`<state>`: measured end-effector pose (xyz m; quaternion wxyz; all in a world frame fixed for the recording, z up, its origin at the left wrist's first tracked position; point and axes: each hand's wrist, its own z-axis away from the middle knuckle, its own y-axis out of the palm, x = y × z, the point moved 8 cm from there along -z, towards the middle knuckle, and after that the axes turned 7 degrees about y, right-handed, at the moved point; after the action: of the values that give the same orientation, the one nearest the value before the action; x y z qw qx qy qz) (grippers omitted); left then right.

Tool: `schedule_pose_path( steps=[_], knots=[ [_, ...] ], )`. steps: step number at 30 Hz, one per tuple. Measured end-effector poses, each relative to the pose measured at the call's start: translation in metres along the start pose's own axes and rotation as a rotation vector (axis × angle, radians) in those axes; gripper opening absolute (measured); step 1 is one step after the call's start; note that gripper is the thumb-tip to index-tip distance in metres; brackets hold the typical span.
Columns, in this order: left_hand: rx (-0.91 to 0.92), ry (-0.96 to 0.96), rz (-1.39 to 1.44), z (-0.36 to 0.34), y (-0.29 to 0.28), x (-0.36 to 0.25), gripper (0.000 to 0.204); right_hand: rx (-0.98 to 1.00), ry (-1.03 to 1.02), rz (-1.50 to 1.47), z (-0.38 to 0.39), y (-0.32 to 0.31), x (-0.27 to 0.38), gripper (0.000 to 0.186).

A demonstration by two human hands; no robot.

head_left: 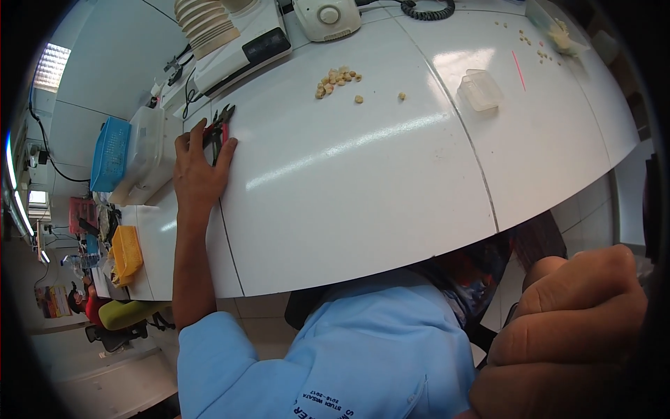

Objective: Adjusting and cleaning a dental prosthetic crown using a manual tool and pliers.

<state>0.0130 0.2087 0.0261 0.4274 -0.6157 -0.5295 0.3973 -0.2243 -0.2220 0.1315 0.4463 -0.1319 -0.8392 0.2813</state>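
My left hand (201,164) reaches to the far left part of the white table, its thumb and fingers around the pliers (225,130), which have red and dark handles. The dark jaws point away from me, past the fingertips. Large and close at the lower right, my right hand (572,328) is closed with its fingers curled; whatever it may hold is hidden. A small pile of beige chunks (338,78) lies right of the pliers, with two loose chunks apart from it. Farther right sits a small clear plastic box (480,91).
A white device with a ribbed hose (207,29) and a white unit with a knob (326,15) stand at the back. Blue (110,155) and yellow baskets (126,255) are at left. Scattered bits lie near a clear tub (558,33). A person (91,304) sits far left.
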Motion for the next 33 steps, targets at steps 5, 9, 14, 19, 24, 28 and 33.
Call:
schedule_pose_path(
  steps=[5,9,14,19,24,28,33],
  knots=[
    [0.026,-0.011,0.009,0.001,0.003,0.004,0.073,0.020,-0.015,-0.020,-0.003,-0.005,0.003,0.039],
    [0.078,0.013,0.029,-0.002,0.010,0.012,0.074,0.020,-0.049,-0.030,-0.009,-0.012,0.004,0.039],
    [0.030,0.006,-0.040,-0.004,0.018,0.026,0.071,0.009,-0.062,-0.029,-0.009,-0.013,0.004,0.039],
    [-0.022,0.026,-0.226,-0.013,0.021,0.038,0.071,0.000,-0.041,-0.004,-0.001,-0.016,0.005,0.040],
    [-0.049,0.043,-0.353,-0.013,0.023,0.038,0.071,-0.008,-0.022,0.008,0.006,-0.016,0.001,0.040],
    [-0.050,0.010,-0.433,-0.015,0.025,0.038,0.070,-0.018,-0.005,0.018,0.012,-0.017,0.000,0.040],
    [-0.172,0.085,-0.455,-0.012,0.007,0.014,0.066,-0.009,0.002,-0.003,0.019,-0.021,0.002,0.041]
  ],
)
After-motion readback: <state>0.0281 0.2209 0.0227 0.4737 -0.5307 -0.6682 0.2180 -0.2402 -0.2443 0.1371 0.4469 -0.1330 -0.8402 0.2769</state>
